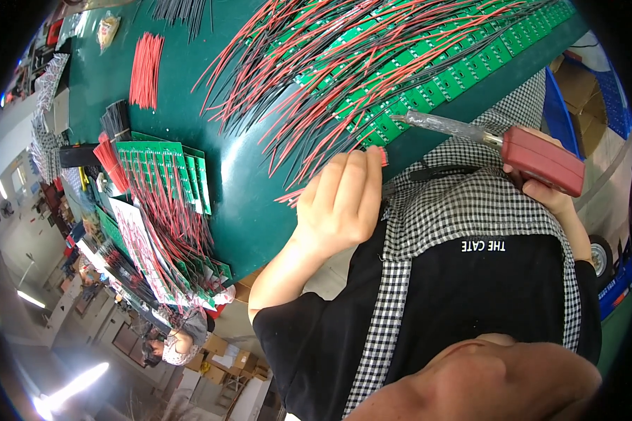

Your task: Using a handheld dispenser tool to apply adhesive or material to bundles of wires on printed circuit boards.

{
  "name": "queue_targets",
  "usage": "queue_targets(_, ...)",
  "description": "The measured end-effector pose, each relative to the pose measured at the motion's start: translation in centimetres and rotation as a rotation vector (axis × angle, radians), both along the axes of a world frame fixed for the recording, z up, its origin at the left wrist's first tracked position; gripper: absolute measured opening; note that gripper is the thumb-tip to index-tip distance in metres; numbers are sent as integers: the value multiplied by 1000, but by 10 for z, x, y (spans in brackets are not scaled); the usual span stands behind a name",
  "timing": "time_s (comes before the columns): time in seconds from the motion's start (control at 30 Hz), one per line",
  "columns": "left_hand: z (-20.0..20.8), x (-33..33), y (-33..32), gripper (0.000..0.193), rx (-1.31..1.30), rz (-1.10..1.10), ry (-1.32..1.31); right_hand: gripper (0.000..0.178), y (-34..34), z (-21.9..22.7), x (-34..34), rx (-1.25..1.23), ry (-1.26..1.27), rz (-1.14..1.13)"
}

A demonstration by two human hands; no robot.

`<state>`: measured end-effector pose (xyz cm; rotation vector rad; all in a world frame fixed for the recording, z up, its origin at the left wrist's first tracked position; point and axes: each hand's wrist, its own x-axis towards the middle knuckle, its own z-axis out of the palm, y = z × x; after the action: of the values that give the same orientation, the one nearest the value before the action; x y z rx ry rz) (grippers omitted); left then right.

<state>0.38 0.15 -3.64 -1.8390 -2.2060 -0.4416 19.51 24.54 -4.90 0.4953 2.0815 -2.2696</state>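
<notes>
My left hand (340, 200) is closed at the near edge of the green table, fingers wrapped round a bunch of short red wires (288, 199). Ends of that bunch poke out on both sides of the fist. In my right hand (549, 198) is a soldering iron (543, 160) with a thick red handle. Its metal tip points left, over the near edge of the green circuit boards (428, 95). Red and black wires (316, 63) fan out leftward from these boards across the table. The right fingers are partly hidden behind the handle.
On the green table (246, 231) lie a red wire bundle (146, 71) and black wires (182, 15) at the far left. Stacked wired boards (163, 168) stand at the left edge. Blue bins with a cardboard box (581, 98) are at right. Another person (179, 344) is lower left.
</notes>
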Motion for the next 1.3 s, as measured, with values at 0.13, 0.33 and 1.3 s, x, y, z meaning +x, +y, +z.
queue_targets(0.13,-3,0,6,21,-1,6,-31,69,-3,-3,0,12,-36,3)
queue_targets(0.33,-9,-5,20,19,-49,11,-28,67,-7,-2,5,-90,-67,-36)
queue_targets(1.3,-2,-3,24,19,-151,26,22,71,-2,-5,13,-7,-39,-61)
